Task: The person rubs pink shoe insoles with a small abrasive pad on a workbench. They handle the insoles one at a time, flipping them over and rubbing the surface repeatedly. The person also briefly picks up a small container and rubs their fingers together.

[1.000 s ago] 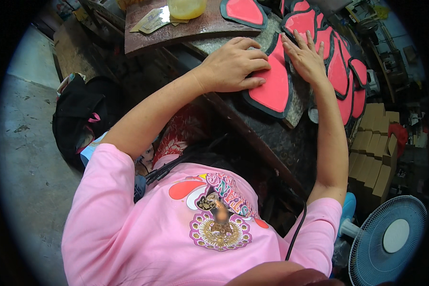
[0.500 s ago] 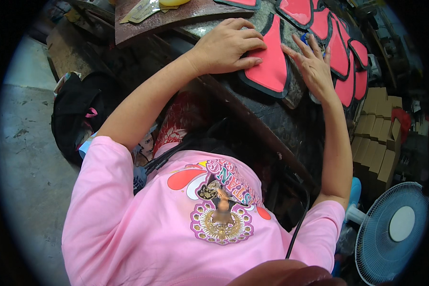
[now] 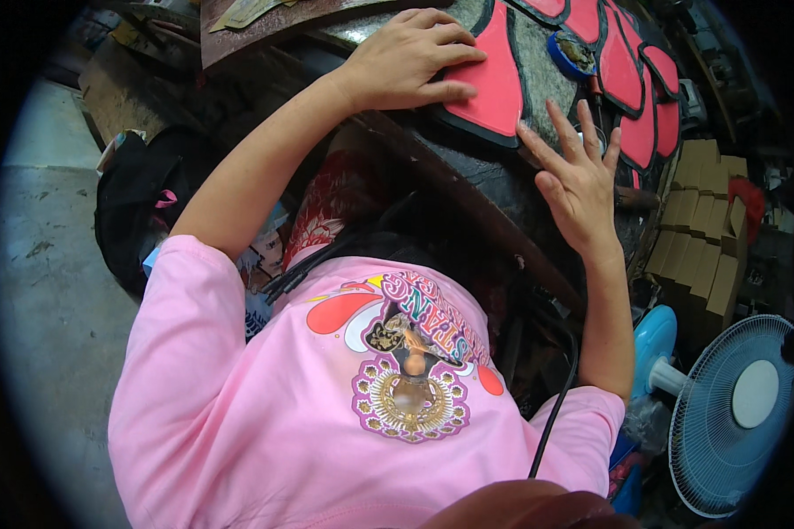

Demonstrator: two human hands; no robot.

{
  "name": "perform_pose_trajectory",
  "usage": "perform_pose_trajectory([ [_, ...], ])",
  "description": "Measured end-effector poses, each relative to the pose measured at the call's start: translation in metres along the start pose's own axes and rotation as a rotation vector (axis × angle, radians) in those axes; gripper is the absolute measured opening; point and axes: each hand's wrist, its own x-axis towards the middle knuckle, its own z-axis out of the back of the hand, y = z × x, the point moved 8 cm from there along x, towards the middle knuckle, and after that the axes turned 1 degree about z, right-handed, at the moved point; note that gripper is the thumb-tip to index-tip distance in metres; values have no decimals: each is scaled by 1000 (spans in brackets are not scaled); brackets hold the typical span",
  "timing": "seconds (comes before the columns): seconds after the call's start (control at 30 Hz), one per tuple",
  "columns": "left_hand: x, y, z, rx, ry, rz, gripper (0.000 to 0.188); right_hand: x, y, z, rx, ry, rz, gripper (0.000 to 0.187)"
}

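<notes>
A pink panel with a black border (image 3: 492, 78) lies on a grey slab at the bench's near edge. It is wide toward me and narrows away. My left hand (image 3: 412, 62) rests on its left side, palm down, fingers stretched over the pink face. At the panel's near right corner is my right hand (image 3: 578, 181), fingers spread and holding nothing. Its index fingertip meets the black border there, or sits just beside it. Beyond that hand stands a small blue-rimmed dish (image 3: 571, 55) with dark contents, and a red-handled tool (image 3: 596, 88) lies by it.
Several similar pink panels (image 3: 620, 70) overlap along the bench's right side. A brown board (image 3: 265, 31) lies at the far left. Stacked cardboard boxes (image 3: 701, 220) and a blue fan (image 3: 737, 406) stand to the right. On the left hangs a black bag (image 3: 141, 212).
My right hand has slid toward me along the panel's right border to its near corner, uncovering the blue dish. My left hand stays on the panel. The whole view has shifted slightly.
</notes>
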Motion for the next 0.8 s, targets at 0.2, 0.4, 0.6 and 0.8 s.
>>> perform_pose_trajectory([
  [0.2, 6, 5, -1, 41, -53, 179, 41, 26, -5, -4, -153, -65, -27, 56],
  [0.4, 5, 5, 0, -2, -123, 149, 38, 6, 18, 0, -261, -66, 66, 65],
  [0.6, 15, 13, -2, -31, -41, 65, 26, 10, 20, 8, -239, -94, 48, 65],
  [0.8, 12, 11, 4, -37, -158, 86, 21, 42, 60, 2, -138, -120, 204, 63],
])
